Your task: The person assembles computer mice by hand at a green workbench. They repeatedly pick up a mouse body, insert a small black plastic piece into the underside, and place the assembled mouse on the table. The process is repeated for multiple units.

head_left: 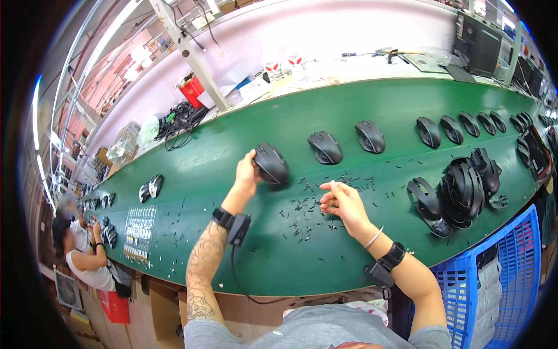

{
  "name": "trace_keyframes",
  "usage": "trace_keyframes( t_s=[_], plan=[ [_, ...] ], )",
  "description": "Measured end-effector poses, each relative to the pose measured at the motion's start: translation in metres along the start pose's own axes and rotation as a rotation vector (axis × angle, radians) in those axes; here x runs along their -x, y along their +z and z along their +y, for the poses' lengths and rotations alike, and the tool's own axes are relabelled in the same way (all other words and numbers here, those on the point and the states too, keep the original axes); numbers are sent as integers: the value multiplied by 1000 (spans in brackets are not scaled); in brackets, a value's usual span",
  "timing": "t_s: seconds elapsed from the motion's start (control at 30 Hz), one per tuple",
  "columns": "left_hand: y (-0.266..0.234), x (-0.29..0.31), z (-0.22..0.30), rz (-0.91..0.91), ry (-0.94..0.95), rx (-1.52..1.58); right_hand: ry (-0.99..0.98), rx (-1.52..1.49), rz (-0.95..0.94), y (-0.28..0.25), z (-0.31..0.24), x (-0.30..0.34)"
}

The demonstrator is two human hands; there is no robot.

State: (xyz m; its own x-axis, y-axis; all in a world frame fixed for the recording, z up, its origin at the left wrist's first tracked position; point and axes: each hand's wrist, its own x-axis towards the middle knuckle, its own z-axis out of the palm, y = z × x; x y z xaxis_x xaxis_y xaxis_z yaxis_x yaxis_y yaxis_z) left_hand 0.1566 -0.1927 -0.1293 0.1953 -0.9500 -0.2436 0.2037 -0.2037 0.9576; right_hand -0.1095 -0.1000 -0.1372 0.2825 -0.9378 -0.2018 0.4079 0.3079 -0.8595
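Observation:
My left hand (247, 175) grips a black computer mouse (271, 163) by its left side, over the green bench (244, 267). To the right, my right hand (344, 202) is closed, thumb and fingertips drawn together; whatever lies between them is too small to make out. Under and around that hand lie many small black pieces (299, 224), scattered loosely. Two more black mice, one (325, 147) just past the held one and another (370, 136) to its right, rest on the bench. A dark band with a small box sits on each of my wrists.
Farther right stands a row of mice (428, 132) and a heap of black mouse shells (462, 189). A blue crate (488, 279) is at the bench's right front edge. On the left are a tray of small parts (139, 232), a mouse (151, 188) and a seated person (87, 262).

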Motion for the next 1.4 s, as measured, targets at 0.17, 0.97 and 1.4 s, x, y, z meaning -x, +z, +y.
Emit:
trace_keyframes(
  t_s=[0.17, 0.97, 1.4],
  plan=[
    [-40, -71, -6, 295, 657, -1298, -29, 11, 39, -1, 9, -9],
    [295, 57, -31, -1282, 1067, -1124, -1146, 918, 347, -38, 56, -33],
    [181, 74, 42, -748, 535, -387, -1076, 874, 256, -3, -9, 7]
  ],
)
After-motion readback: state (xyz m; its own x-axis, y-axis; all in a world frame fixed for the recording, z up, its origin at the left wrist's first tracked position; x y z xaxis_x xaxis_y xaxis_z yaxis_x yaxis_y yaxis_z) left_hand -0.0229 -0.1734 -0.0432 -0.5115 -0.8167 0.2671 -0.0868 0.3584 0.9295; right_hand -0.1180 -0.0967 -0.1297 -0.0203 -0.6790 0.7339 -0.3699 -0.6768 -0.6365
